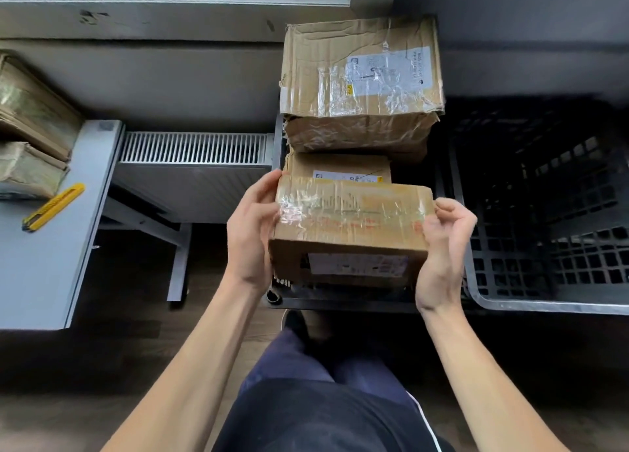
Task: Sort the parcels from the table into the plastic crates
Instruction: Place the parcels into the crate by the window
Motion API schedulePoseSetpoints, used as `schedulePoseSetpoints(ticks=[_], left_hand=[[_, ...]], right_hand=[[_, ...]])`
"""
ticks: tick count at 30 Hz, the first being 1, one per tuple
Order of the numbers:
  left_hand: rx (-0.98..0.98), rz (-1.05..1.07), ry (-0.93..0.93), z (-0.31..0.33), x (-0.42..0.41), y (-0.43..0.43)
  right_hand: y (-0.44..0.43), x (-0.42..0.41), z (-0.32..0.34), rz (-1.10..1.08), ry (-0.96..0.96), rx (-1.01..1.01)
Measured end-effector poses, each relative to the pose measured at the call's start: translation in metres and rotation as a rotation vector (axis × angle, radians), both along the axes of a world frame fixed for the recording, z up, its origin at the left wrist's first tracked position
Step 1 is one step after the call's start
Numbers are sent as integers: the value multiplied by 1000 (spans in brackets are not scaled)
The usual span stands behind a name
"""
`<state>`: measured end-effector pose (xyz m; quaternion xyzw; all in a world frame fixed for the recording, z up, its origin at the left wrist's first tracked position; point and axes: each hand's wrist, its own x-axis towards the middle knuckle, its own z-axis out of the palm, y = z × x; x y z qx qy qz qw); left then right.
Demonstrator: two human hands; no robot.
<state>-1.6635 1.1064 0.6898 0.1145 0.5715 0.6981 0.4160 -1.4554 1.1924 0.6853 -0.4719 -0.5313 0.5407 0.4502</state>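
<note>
A: Well, on the head camera both hands are on it: a brown cardboard parcel banded in glossy clear tape, held over the near end of the black plastic crate that has boxes in it.

B: And the grip?

A: Clamped from the ends. The left hand has its palm on the left end with the thumb up at the top edge. The right hand curls its fingers round the top right corner. Whether the base touches the crate, I cannot tell.

B: How will it handle, do you reckon?

A: It's a stiff box, edges mostly square, a bit ragged at the lower left. No strain shows in the wrists, so I'd guess light to middling. The tape is the catch, because it looks slick under the fingers. Better to take it on bare card at the ends, or underneath.

B: Room in there?

A: Tight. A large crumpled cardboard box sits on top at the far end, and a flatter box with a white label lies just behind the held one. A second black lattice crate stands just beside on the right.

B: More to sort?

A: Yes, worn tan parcels on the grey table far left, near a yellow utility knife.
</note>
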Motion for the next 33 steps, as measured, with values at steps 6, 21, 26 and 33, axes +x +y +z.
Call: schedulePoseSetpoints(ticks=[6, 21, 26, 33], left_hand=[[-38, 80, -177, -12, 0, 0], [-202, 52, 47, -48, 9, -21], [-244, -50, 247, -43, 14, -17], [-348, -41, 419, -52, 29, -25]], right_hand=[[2, 11, -5, 82, 5, -58], [-28, 14, -43, 81, -126, -178], [-31, 13, -49, 86, -191, -199], [-23, 20, -64, 173, -452, -312]])
